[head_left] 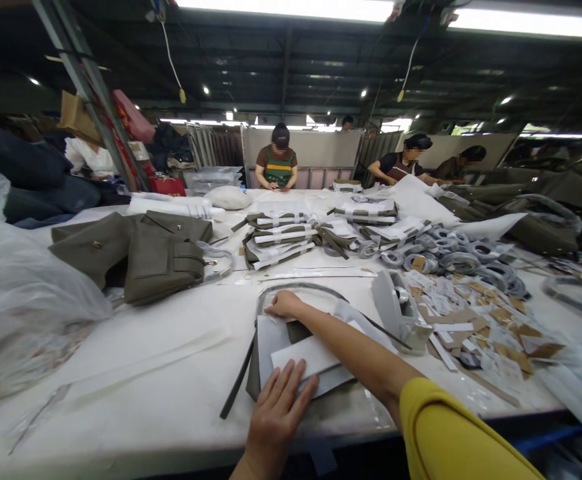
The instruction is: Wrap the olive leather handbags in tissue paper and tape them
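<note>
A boxy olive bag (163, 260) lies leftmost. On the white-covered table (161, 393), front centre, lies a flat olive bag piece (253, 377). The left hand (277, 410), fingers lightly spread, rests on its folded white sheet (315, 355), gripping nothing; even pressure should prevent slipping. The right hand (287, 304) curls beside the plastic-wrapped grey handle (301, 285); I cannot tell whether it pinches it.

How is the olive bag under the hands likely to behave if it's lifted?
Probably floppy: the olive bag lies flattened, with a thin dark strap trailing beside it. The upper white sheet on top, under the left hand, may slide, since it looks loosely laid. The curved handle seems springier, as it holds an open arch.
</note>
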`<state>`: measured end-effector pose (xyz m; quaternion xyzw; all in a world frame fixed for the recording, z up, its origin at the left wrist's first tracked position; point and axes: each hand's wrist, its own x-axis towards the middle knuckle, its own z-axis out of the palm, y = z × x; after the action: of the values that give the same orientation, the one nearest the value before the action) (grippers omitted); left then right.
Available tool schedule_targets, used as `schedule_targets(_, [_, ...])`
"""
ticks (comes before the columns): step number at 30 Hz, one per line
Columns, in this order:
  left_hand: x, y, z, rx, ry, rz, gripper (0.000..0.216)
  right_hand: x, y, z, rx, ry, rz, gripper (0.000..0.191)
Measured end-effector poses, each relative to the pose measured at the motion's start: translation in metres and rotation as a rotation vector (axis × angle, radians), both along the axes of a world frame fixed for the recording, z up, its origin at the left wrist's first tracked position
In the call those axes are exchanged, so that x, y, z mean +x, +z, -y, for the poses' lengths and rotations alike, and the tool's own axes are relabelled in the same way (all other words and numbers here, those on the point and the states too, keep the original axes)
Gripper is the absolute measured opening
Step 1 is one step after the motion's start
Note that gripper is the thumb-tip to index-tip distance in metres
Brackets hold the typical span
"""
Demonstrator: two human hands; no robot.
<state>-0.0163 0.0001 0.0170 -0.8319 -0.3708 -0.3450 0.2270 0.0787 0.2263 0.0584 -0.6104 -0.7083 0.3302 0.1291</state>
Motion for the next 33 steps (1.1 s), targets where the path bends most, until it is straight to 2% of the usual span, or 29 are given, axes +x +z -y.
schedule_targets(4, [-0.002, 0.000, -0.001, -0.029, -0.009, -0.022, 0.043, 0.002, -0.009, -0.003, -0.104, -0.049, -0.219, 0.026])
schedule_targets(7, [-0.001, 0.003, -0.001, -0.042, -0.016, 0.002, 0.043, 0.007, -0.005, -0.004, -0.124, -0.089, -0.435, 0.021])
schedule_targets(12, [-0.001, 0.005, -0.001, -0.067, -0.017, 0.010, 0.043, 0.006, 0.020, 0.001, -0.122, -0.086, -0.756, 0.019])
schedule_targets(17, [-0.004, 0.004, -0.002, -0.127, -0.014, -0.039, 0.044, 0.018, 0.046, 0.039, -0.093, 0.032, -0.945, 0.044])
schedule_targets(19, [-0.004, 0.005, -0.002, -0.146, -0.009, -0.053, 0.045, 0.030, 0.051, 0.065, -0.055, 0.106, -0.961, 0.044])
schedule_targets(22, [-0.003, 0.006, -0.002, -0.150, -0.005, -0.055, 0.043, 0.050, 0.054, 0.107, 0.070, 0.235, -0.879, 0.027])
schedule_targets(25, [-0.002, 0.004, -0.002, -0.093, -0.013, 0.002, 0.040, 0.068, 0.047, 0.145, 0.255, 0.319, -0.718, 0.011])
schedule_targets(30, [0.000, -0.008, 0.001, -0.027, 0.033, 0.162, 0.030, 0.080, 0.020, 0.186, 0.461, 0.390, -0.649, 0.023])
schedule_targets(33, [0.001, -0.013, 0.003, -0.048, 0.054, 0.240, 0.030, 0.082, 0.006, 0.199, 0.554, 0.356, -0.652, 0.026])
